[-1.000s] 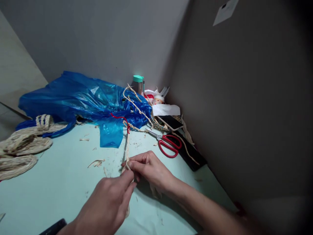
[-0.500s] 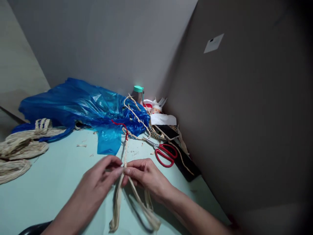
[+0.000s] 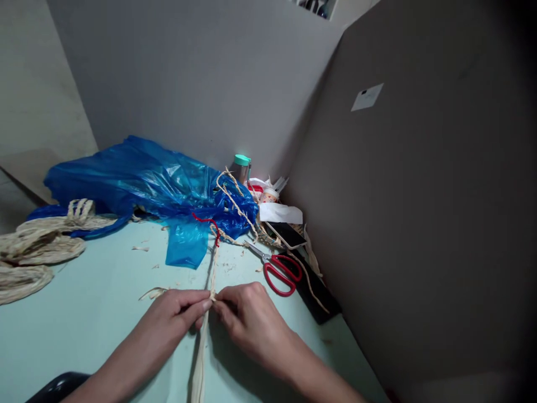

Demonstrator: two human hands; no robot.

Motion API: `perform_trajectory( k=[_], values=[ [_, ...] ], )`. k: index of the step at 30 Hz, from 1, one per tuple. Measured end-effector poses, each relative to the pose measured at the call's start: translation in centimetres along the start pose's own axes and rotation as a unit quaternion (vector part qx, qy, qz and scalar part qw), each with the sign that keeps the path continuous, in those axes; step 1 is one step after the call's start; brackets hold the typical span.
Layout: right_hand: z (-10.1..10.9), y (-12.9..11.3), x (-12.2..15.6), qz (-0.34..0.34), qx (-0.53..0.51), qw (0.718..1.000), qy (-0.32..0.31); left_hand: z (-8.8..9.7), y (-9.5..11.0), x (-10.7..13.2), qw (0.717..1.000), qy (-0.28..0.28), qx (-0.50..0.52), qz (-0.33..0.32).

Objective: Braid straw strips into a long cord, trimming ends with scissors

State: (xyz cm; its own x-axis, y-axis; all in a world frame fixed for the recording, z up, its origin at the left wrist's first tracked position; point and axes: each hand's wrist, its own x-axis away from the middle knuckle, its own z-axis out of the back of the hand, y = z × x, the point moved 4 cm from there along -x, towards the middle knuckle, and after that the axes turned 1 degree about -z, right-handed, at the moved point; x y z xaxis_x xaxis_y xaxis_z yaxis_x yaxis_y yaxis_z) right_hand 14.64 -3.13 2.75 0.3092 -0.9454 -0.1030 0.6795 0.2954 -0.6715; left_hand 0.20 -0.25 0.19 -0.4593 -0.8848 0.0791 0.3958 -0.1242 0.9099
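Observation:
A pale raffia braid (image 3: 213, 270) runs from a red string (image 3: 217, 235) down to my hands. My left hand (image 3: 180, 310) pinches strands at the braid's lower end between thumb and fingers. Close against it, my right hand (image 3: 247, 313) is closed at the same spot, pinching a strand; its inner fingers are hidden. Below them a loose raffia strand (image 3: 200, 358) hangs toward the bottom edge. A thin strip of raffia (image 3: 154, 293) sticks out beyond my left hand.
Red-handled scissors (image 3: 283, 275) lie right of the braid, partly over a black flat object (image 3: 316, 294). A blue plastic bag (image 3: 138, 173) spreads behind. Raffia bundles (image 3: 42, 246) lie at left. A phone (image 3: 287, 235), paper (image 3: 281, 212) and a green-lidded bottle (image 3: 240, 168) stand near the wall corner.
Two strands hung apart below my hands; now one hangs straight down, and a raffia strip shows out to the left. My right hand has turned more knuckles-up. The view has tilted slightly.

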Motion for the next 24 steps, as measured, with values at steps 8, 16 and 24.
perform_trajectory(
  k=[8,16,24],
  values=[
    [-0.3,-0.7,0.6,0.038,0.055,0.995,0.077,-0.7,-1.0,0.0,0.995,0.032,0.076,0.056],
    [-1.3,-1.8,1.6,0.237,0.148,0.954,0.107,-1.3,-1.5,0.7,0.963,0.006,0.249,0.104],
    [0.3,-2.7,1.2,0.161,-0.020,0.987,-0.008,-0.9,-0.5,0.9,0.951,0.003,0.281,0.129]
  ],
)
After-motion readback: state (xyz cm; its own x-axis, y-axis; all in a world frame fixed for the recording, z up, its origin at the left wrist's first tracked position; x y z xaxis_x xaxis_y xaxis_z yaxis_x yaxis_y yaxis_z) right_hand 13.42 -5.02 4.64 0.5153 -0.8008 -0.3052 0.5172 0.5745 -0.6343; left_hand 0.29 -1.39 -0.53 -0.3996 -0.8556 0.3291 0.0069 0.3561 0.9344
